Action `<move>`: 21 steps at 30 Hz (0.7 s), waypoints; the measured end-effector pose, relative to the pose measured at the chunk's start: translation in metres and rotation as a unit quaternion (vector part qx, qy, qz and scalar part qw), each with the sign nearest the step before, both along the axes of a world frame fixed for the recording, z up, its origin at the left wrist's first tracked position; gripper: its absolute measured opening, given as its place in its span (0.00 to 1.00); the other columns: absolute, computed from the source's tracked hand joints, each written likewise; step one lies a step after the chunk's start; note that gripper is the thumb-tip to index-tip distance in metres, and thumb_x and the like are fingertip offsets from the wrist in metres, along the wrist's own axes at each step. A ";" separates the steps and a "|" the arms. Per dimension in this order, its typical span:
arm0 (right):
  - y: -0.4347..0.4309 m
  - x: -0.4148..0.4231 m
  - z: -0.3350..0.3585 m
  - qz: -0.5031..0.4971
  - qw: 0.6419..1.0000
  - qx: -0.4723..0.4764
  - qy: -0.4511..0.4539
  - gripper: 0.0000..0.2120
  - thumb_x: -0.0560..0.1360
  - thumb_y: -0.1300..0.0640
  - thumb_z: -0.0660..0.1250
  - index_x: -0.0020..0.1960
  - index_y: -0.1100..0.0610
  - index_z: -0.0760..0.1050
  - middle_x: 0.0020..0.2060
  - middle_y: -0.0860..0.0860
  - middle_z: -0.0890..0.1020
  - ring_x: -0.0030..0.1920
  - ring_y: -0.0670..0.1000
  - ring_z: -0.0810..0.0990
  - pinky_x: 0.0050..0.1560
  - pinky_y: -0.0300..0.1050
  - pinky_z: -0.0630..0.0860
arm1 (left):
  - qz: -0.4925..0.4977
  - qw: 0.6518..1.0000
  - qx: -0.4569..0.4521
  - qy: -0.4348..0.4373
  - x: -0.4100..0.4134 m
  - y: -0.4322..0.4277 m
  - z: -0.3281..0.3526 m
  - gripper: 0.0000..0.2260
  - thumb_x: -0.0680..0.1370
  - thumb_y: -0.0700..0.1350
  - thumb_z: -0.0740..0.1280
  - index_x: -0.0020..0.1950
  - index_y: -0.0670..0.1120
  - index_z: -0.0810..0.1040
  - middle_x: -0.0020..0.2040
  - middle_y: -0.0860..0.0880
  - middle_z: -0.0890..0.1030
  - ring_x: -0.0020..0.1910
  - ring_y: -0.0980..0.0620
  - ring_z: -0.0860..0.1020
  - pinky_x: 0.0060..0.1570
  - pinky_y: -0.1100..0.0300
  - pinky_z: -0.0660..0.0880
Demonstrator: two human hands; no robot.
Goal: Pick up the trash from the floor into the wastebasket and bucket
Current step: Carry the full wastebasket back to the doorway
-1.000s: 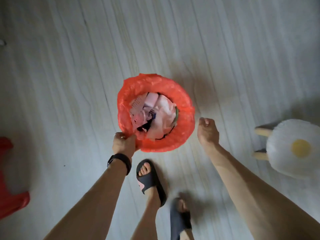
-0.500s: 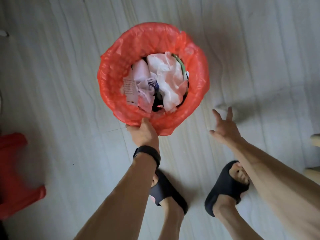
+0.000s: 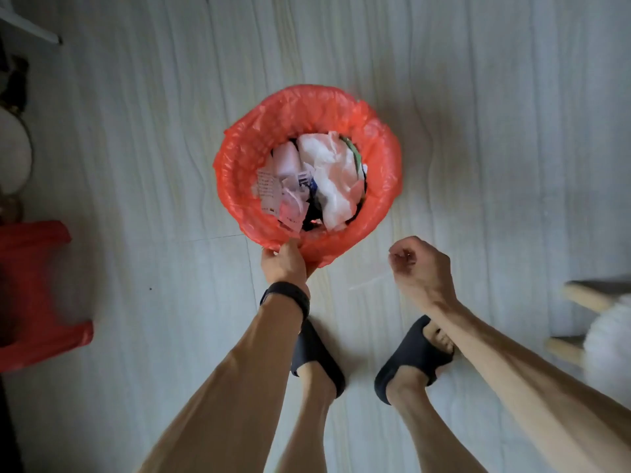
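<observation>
A round wastebasket point(image 3: 239, 158) lined with a red plastic bag stands on the pale floor in front of my feet. Crumpled white paper and printed scraps point(image 3: 327, 179) fill its inside. My left hand point(image 3: 285, 262), with a black band on the wrist, grips the near rim of the bag. To the right of the basket hovers my right hand point(image 3: 418, 268), fingers curled into a loose fist with nothing visible in it. A thin pale sliver point(image 3: 367, 281) lies on the floor between my hands.
A red plastic object point(image 3: 30, 285) stands at the left edge. A white fluffy stool with wooden legs point(image 3: 580, 302) is at the right edge. Dark items and a pale round thing point(image 3: 13, 148) sit at the far left. My feet wear black slippers point(image 3: 317, 356).
The basket has come lower and nearer the middle of view. My right hand went from spread fingers to a loose fist. My left hand kept its grip on the rim.
</observation>
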State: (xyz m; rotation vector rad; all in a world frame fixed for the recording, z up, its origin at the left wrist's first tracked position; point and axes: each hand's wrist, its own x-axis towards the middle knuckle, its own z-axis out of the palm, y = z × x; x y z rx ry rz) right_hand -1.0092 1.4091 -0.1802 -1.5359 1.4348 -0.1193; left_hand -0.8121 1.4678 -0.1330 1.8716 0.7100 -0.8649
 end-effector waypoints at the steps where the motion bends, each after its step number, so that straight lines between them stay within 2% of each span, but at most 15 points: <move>1: -0.005 0.010 0.030 0.033 0.998 -0.021 -0.045 0.07 0.72 0.65 0.71 0.43 0.53 0.80 0.38 0.43 0.83 0.39 0.45 0.82 0.44 0.38 0.77 | -0.015 1.000 0.010 -0.002 0.002 0.004 0.014 0.14 0.74 0.37 0.65 0.58 0.47 0.78 0.50 0.42 0.83 0.46 0.40 0.84 0.36 0.50 0.82; 4: -0.018 0.045 0.102 0.115 0.982 -0.081 -0.128 0.07 0.71 0.66 0.71 0.42 0.55 0.80 0.38 0.43 0.83 0.37 0.44 0.81 0.41 0.36 0.76 | -0.070 0.996 0.057 -0.012 0.010 0.028 0.042 0.09 0.69 0.41 0.67 0.46 0.53 0.77 0.43 0.45 0.84 0.43 0.40 0.84 0.41 0.44 0.83; 6: -0.028 0.076 0.134 0.130 0.971 -0.141 -0.141 0.06 0.71 0.66 0.71 0.42 0.56 0.80 0.39 0.45 0.83 0.37 0.43 0.81 0.43 0.34 0.75 | -0.096 0.991 0.088 -0.015 0.019 0.051 0.061 0.09 0.64 0.46 0.65 0.43 0.55 0.77 0.41 0.47 0.84 0.44 0.40 0.84 0.44 0.45 0.82; 9: -0.036 0.116 0.158 0.132 0.972 -0.160 -0.113 0.07 0.71 0.65 0.70 0.43 0.54 0.79 0.40 0.42 0.81 0.38 0.43 0.79 0.44 0.31 0.73 | -0.081 0.992 0.095 -0.006 0.030 0.079 0.102 0.10 0.62 0.47 0.66 0.43 0.52 0.78 0.40 0.47 0.84 0.42 0.42 0.84 0.46 0.44 0.82; 12: -0.027 0.144 0.177 0.207 0.972 -0.095 -0.061 0.04 0.73 0.59 0.71 0.46 0.51 0.80 0.42 0.43 0.83 0.43 0.46 0.81 0.48 0.41 0.77 | -0.050 0.996 0.075 0.007 0.049 0.097 0.153 0.07 0.67 0.43 0.68 0.44 0.49 0.79 0.40 0.45 0.85 0.41 0.42 0.84 0.44 0.43 0.83; 13: -0.022 0.142 0.179 0.232 0.966 -0.113 -0.030 0.05 0.72 0.55 0.72 0.48 0.50 0.80 0.45 0.45 0.84 0.46 0.50 0.81 0.50 0.42 0.75 | -0.048 0.996 0.074 0.009 0.050 0.100 0.162 0.07 0.68 0.43 0.68 0.45 0.49 0.79 0.41 0.44 0.85 0.41 0.41 0.84 0.43 0.42 0.83; 15: -0.016 0.158 0.207 0.275 0.939 -0.209 -0.004 0.11 0.71 0.52 0.71 0.53 0.51 0.80 0.50 0.47 0.83 0.51 0.55 0.79 0.55 0.43 0.72 | -0.035 0.998 0.058 0.010 0.074 0.106 0.197 0.08 0.68 0.43 0.68 0.47 0.48 0.78 0.43 0.43 0.85 0.41 0.41 0.85 0.42 0.42 0.83; 17: -0.012 0.172 0.245 0.229 0.940 -0.254 -0.003 0.18 0.70 0.52 0.73 0.59 0.53 0.77 0.56 0.50 0.80 0.56 0.56 0.76 0.59 0.48 0.71 | -0.028 0.999 0.045 0.004 0.096 0.108 0.234 0.06 0.72 0.40 0.67 0.47 0.48 0.77 0.44 0.43 0.85 0.41 0.41 0.84 0.42 0.43 0.83; 18: -0.011 0.178 0.265 0.190 0.953 -0.237 -0.002 0.22 0.70 0.53 0.75 0.62 0.54 0.75 0.59 0.52 0.78 0.59 0.56 0.74 0.61 0.49 0.71 | -0.025 0.999 0.036 0.006 0.108 0.108 0.252 0.06 0.73 0.39 0.66 0.47 0.49 0.77 0.43 0.43 0.84 0.40 0.41 0.84 0.40 0.44 0.83; 21: -0.014 0.199 0.325 0.088 0.992 -0.080 0.034 0.27 0.71 0.48 0.75 0.66 0.53 0.70 0.61 0.51 0.76 0.59 0.53 0.77 0.57 0.45 0.72 | -0.015 1.000 0.010 -0.001 0.140 0.102 0.303 0.08 0.73 0.37 0.66 0.48 0.49 0.76 0.43 0.42 0.84 0.40 0.41 0.84 0.38 0.45 0.83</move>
